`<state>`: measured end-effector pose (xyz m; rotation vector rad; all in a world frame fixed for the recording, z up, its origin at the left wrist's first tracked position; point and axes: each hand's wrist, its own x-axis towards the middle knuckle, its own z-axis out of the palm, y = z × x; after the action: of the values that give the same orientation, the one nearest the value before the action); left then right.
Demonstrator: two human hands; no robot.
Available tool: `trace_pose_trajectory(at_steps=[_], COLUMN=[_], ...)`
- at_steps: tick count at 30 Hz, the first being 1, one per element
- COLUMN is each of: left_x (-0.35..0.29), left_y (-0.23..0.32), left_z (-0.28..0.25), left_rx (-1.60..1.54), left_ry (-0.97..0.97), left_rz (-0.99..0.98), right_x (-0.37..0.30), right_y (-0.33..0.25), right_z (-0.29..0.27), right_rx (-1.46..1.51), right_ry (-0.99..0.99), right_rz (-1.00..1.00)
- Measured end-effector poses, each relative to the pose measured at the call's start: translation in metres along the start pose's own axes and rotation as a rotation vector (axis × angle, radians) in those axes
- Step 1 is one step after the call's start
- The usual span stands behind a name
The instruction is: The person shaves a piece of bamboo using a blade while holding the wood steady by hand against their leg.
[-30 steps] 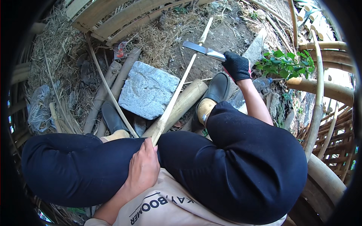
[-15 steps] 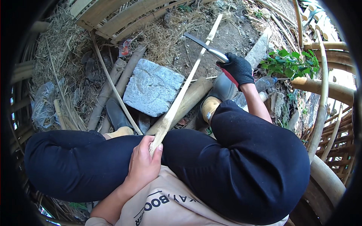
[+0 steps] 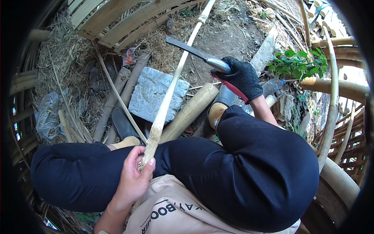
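Observation:
My bare left hand (image 3: 136, 169) is closed around the near end of a long pale bamboo strip (image 3: 171, 87), close to my lap. The strip runs up and away past the stone, with a knot near its far end and a frayed near end. In a black and red glove, my right hand (image 3: 243, 80) grips the metallic handle of a knife (image 3: 191, 50). Its dark, straight, blunt-tipped blade points left and crosses the strip in view; whether it touches the strip I cannot tell.
A grey stone block (image 3: 156, 95) lies before my feet, beside a bamboo log (image 3: 191, 113). Other poles (image 3: 111, 103) rest to its left. A leafy plant (image 3: 298, 64) and bamboo rails (image 3: 331, 89) stand at right; slatted bamboo (image 3: 128, 19) is at the far left. A plastic bottle (image 3: 274, 86) lies behind my right wrist.
My left hand has drawn the bamboo strip's near end left and closer to my body. The knife in my right hand has moved left and slightly nearer.

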<state>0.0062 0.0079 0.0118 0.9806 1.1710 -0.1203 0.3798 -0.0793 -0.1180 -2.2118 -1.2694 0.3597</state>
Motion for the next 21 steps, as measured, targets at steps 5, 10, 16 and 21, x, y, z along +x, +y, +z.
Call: trace_pose_trajectory(at_steps=[5,10,16,21], left_x=[0.012,0.005,-0.005,0.017], left_y=[-0.011,-0.001,0.011,-0.017], left_z=[0.001,-0.001,-0.006,-0.006], left_rx=[0.094,0.002,-0.006,0.401], left_ry=[0.072,0.073,0.073,0.212], left_rz=[0.093,0.053,0.056,0.283], right_x=[-0.001,-0.005,-0.006,-0.003], right_y=[-0.007,-0.006,-0.008,-0.012], right_z=[0.004,0.009,0.011,0.012], right_rx=[-0.023,0.002,-0.03,-0.011], right_ry=[-0.039,-0.102,-0.114,-0.101], right_rz=[-0.075,-0.119,-0.182,-0.182])
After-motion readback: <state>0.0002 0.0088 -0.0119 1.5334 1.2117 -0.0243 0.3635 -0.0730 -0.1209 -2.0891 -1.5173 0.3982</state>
